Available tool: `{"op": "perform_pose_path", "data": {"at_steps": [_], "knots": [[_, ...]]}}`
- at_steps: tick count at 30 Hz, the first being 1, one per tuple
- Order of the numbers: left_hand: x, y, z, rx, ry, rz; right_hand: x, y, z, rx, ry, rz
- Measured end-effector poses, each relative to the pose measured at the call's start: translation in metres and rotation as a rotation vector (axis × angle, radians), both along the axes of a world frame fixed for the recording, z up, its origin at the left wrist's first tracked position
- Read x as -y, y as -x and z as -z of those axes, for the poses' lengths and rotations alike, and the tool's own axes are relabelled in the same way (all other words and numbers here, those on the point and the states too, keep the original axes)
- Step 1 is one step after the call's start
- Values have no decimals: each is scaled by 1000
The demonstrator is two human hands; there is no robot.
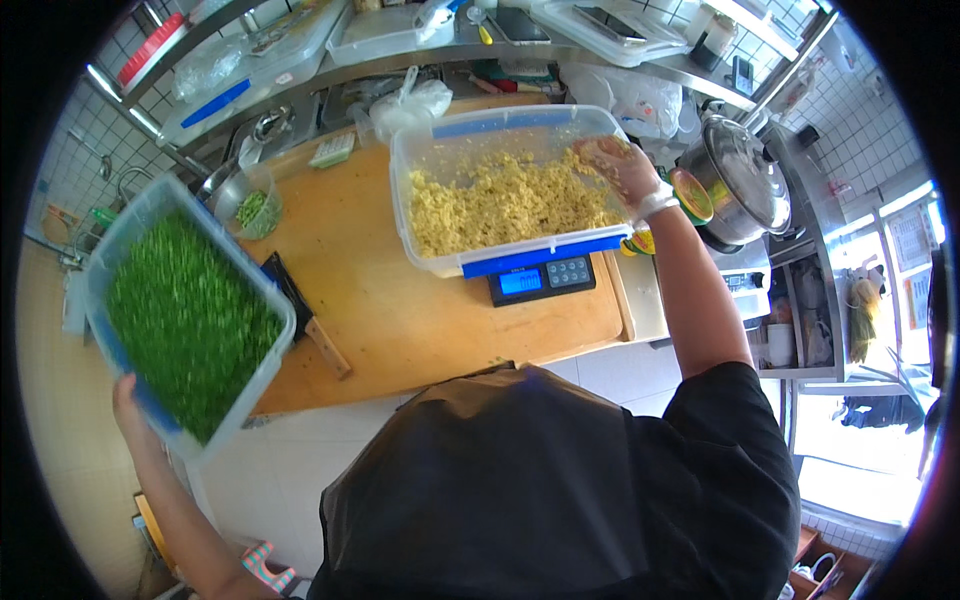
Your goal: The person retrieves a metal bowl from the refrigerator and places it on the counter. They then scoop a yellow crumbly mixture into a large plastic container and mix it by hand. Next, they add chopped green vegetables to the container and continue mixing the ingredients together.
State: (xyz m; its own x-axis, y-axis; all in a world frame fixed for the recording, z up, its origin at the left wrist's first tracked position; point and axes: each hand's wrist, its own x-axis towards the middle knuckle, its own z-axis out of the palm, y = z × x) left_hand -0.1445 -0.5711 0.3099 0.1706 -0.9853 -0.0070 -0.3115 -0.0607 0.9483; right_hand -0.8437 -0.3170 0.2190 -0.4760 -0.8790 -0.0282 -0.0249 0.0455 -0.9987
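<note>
My left hand [133, 414] grips the near left rim of a clear plastic bin [259, 281] that is tilted and held off to the left. Finely chopped greens [191, 315], blurred, fill much of it. Reaching over the right end of another clear plastic bin [401, 217], my right hand [611, 166] has yellow bits on it and a clear plastic glove cuff at the wrist; whether its fingers close on anything is unclear. Crumbled yellow food, like scrambled egg [510, 202], covers that bin's floor. A digital scale [541, 283] shows partly from under the bin's near edge.
On the wooden board [390, 330] lies a cleaver [326, 345] with a wooden handle, partly behind the greens bin. A clear tub [262, 217] holds chopped green pieces. A lidded steel pot [739, 180] stands at right. A steel shelf [480, 56] with phones and trays spans the back.
</note>
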Motion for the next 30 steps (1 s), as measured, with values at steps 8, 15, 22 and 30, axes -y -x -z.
{"op": "perform_pose_path", "data": {"at_steps": [8, 15, 22, 30], "knots": [[5, 173, -94, 172, 159, 216, 14, 21, -15, 6, -11, -65], [22, 346, -148, 623, 422, 505, 9, 52, -29, -136, 135, -138], [40, 438, -140, 748, 702, 541, -20, 74, -28, 0, 96, -109], [39, 474, -104, 526, 749, 473, -30, 77, -48, -23, 179, -86]]}}
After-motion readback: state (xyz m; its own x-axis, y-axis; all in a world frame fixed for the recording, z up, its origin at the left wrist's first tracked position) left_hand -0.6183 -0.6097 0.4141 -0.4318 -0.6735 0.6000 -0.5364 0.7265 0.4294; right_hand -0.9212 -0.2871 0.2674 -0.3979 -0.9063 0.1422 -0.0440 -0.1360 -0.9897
